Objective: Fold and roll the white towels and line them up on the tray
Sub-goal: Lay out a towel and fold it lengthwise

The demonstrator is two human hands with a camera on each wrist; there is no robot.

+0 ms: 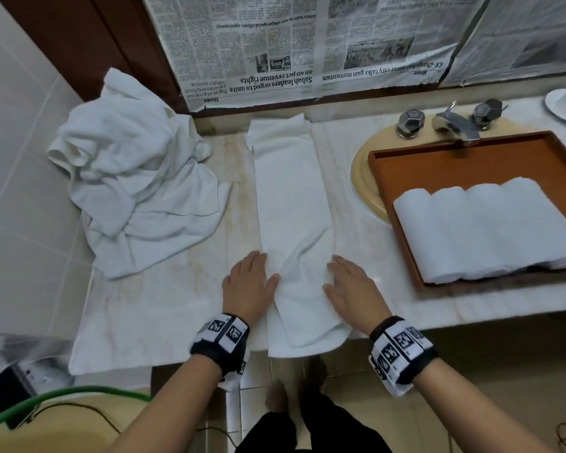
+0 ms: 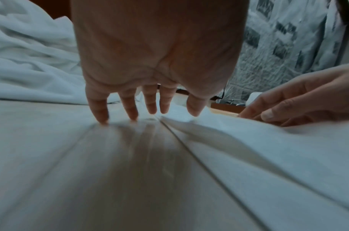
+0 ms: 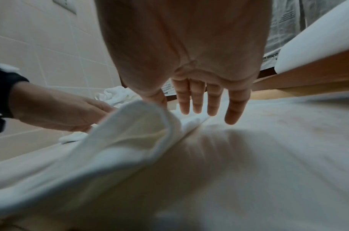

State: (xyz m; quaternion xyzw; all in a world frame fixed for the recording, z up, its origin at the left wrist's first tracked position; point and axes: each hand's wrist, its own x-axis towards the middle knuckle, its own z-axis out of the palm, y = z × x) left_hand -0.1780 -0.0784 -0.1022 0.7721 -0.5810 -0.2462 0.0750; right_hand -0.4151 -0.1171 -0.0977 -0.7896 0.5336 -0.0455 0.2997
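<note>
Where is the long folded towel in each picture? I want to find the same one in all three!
Head: the long folded towel lies down the middle of the counter, between the left hand and the right hand.
Left wrist: it is the raised white strip on the right, beside the fingers.
Right wrist: it is the puffed fold left of centre.
Shared landmark: the crumpled towel pile.

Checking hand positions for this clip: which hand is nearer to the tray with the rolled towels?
Right. The right hand lies on the folded towel's right edge, on the side facing the tray. The left hand lies at the towel's left edge, across the strip from it.
</note>
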